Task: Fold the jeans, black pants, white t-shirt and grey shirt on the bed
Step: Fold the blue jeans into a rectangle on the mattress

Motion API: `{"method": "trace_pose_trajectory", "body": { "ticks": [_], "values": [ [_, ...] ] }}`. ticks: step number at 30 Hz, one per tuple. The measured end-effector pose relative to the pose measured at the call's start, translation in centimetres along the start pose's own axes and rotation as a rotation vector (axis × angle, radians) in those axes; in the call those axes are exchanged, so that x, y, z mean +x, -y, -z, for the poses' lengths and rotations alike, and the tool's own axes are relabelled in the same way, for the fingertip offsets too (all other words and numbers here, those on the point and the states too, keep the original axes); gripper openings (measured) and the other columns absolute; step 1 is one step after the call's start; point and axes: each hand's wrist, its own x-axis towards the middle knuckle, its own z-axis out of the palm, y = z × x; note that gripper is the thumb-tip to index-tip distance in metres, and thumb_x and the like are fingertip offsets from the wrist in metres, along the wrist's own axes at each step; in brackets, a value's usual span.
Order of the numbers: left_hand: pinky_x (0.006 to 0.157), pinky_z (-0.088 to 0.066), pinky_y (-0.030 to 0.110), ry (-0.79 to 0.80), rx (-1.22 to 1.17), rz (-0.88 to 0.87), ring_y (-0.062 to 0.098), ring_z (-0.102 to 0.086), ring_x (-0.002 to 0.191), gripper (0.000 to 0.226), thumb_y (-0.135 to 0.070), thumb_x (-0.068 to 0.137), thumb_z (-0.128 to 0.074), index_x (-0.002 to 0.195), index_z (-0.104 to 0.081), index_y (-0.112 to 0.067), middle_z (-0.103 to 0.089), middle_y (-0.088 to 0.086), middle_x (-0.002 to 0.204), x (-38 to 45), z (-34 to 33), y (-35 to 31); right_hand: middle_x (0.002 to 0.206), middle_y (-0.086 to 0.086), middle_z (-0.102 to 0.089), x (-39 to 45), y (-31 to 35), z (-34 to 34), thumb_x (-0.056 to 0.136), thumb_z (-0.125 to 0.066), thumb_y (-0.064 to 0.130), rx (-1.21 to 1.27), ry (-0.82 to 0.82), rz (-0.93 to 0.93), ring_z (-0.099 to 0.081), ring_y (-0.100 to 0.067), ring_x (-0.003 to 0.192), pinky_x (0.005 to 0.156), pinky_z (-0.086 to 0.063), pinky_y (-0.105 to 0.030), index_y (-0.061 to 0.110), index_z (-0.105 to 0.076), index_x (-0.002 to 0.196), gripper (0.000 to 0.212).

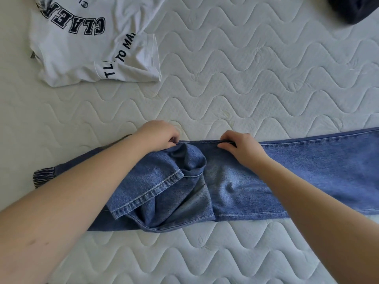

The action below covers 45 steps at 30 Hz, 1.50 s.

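Both hands hold the far edge of the jeans (235,187). The left hand (159,135) pinches this edge between thumb and curled fingers, just where the cloth bunches up. The right hand (239,145) grips the same edge a little further to the right, with the fingers bent over the seam and the thumb on the denim. Between the two hands the edge is pulled straight.

The jeans lie across the near part of the bed (246,83), which is a bare quilted mattress with a wave pattern. To the right the legs lie flat and run out of the picture. Under the left forearm a hem (147,194) is turned over and the cloth makes a thick lump.

Well apart, at the far left, lies the white t-shirt (86,50) with black letters, crumpled. In the far right corner a dark garment (354,9) shows only partly; I cannot tell which one it is.
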Motion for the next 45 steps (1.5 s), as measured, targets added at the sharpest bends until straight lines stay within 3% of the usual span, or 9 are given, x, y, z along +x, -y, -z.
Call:
{"method": "trace_pose_trajectory", "body": {
  "ticks": [4, 8, 14, 21, 29, 34, 37, 41, 45],
  "values": [
    [0.076, -0.043, 0.029, 0.073, -0.108, -0.083, 0.012, -0.056, 0.082, 0.005, -0.031, 0.082, -0.065, 0.078, -0.061, -0.03, -0.057, -0.015, 0.078, -0.1, 0.7, 0.8, 0.086, 0.005, -0.068, 0.4, 0.1, -0.1, 0.09, -0.067, 0.031, -0.002, -0.034, -0.027, -0.06, -0.017, 0.084, 0.073, -0.046, -0.031, 0.021, -0.066, 0.095, 0.011],
    [0.066, -0.04, 0.023, 0.147, -0.375, -0.002, 0.003, -0.056, 0.073, 0.017, -0.039, 0.091, -0.062, 0.075, -0.056, -0.037, -0.062, -0.016, 0.076, -0.8, 1.5, 2.0, 0.089, 0.001, -0.067, 1.1, 0.1, -0.1, 0.092, -0.062, 0.042, -0.106, 0.027, -0.037, -0.059, -0.021, 0.082, 0.07, -0.048, -0.034, 0.022, -0.063, 0.1, 0.022],
    [0.059, -0.032, 0.022, 0.107, -0.304, 0.131, 0.001, -0.049, 0.07, 0.02, -0.036, 0.094, -0.052, 0.074, -0.049, -0.035, -0.054, -0.016, 0.073, 1.1, 0.9, 1.9, 0.081, 0.003, -0.059, 2.7, -0.2, 0.2, 0.085, -0.065, 0.054, -0.228, -0.033, -0.088, -0.054, -0.02, 0.077, 0.064, -0.037, -0.03, 0.02, -0.059, 0.094, 0.036],
    [0.079, -0.034, 0.034, -0.251, -0.104, 0.203, 0.02, -0.055, 0.088, 0.012, -0.036, 0.09, -0.051, 0.082, -0.054, -0.028, -0.058, -0.008, 0.086, 1.8, -1.4, 0.3, 0.112, -0.003, -0.06, 2.2, -0.7, -0.8, 0.088, -0.066, 0.042, -0.451, -0.235, -0.033, -0.049, -0.029, 0.107, 0.091, -0.03, -0.038, 0.019, -0.059, 0.111, 0.033],
    [0.088, -0.046, 0.046, -0.682, -0.301, 0.285, 0.03, -0.057, 0.103, 0.026, -0.028, 0.096, -0.052, 0.117, -0.058, -0.013, -0.06, 0.009, 0.114, -4.2, -2.9, 1.6, 0.102, -0.006, -0.064, -1.5, 3.9, -4.3, 0.088, -0.066, 0.018, -0.242, -0.338, 0.158, -0.055, -0.032, 0.099, 0.085, -0.039, -0.042, 0.013, -0.066, 0.105, 0.018],
    [0.09, -0.047, 0.049, -0.636, -0.451, 0.517, 0.031, -0.054, 0.11, 0.046, -0.043, 0.092, -0.055, 0.128, -0.049, -0.014, -0.055, 0.011, 0.122, -10.9, -6.2, 2.3, 0.094, 0.004, -0.062, -4.2, 8.1, -8.4, 0.095, -0.055, 0.043, 0.005, -0.133, 0.035, -0.057, -0.019, 0.089, 0.07, -0.041, -0.03, 0.02, -0.062, 0.104, 0.025],
    [0.095, -0.045, 0.047, -0.508, -0.569, 0.663, 0.028, -0.051, 0.116, 0.061, -0.05, 0.088, -0.06, 0.135, -0.043, -0.016, -0.051, 0.009, 0.128, -13.6, -8.6, 1.9, 0.112, -0.001, -0.06, -5.2, 9.4, -11.0, 0.091, -0.053, 0.057, -0.103, -0.02, -0.048, -0.051, -0.024, 0.107, 0.087, -0.043, -0.034, 0.021, -0.057, 0.124, 0.049],
    [0.09, -0.045, 0.04, -0.447, -0.487, 0.581, 0.029, -0.054, 0.115, 0.052, -0.037, 0.089, -0.065, 0.135, -0.046, -0.022, -0.049, 0.007, 0.129, -15.6, -10.3, 0.9, 0.12, 0.0, -0.058, -5.8, 10.7, -12.1, 0.094, -0.058, 0.041, -0.05, -0.087, -0.107, -0.048, -0.026, 0.113, 0.092, -0.038, -0.038, 0.021, -0.057, 0.125, 0.037],
    [0.086, -0.049, 0.047, -0.586, -0.199, 0.374, 0.035, -0.053, 0.113, 0.076, -0.032, 0.078, -0.077, 0.144, -0.042, -0.019, -0.049, 0.013, 0.13, -15.9, -9.0, -1.1, 0.094, 0.015, -0.065, -7.4, 11.7, -10.8, 0.09, -0.063, 0.033, 0.355, -0.062, -0.069, -0.061, -0.005, 0.091, 0.083, -0.047, -0.025, 0.035, -0.054, 0.101, 0.015]
  ]
}}
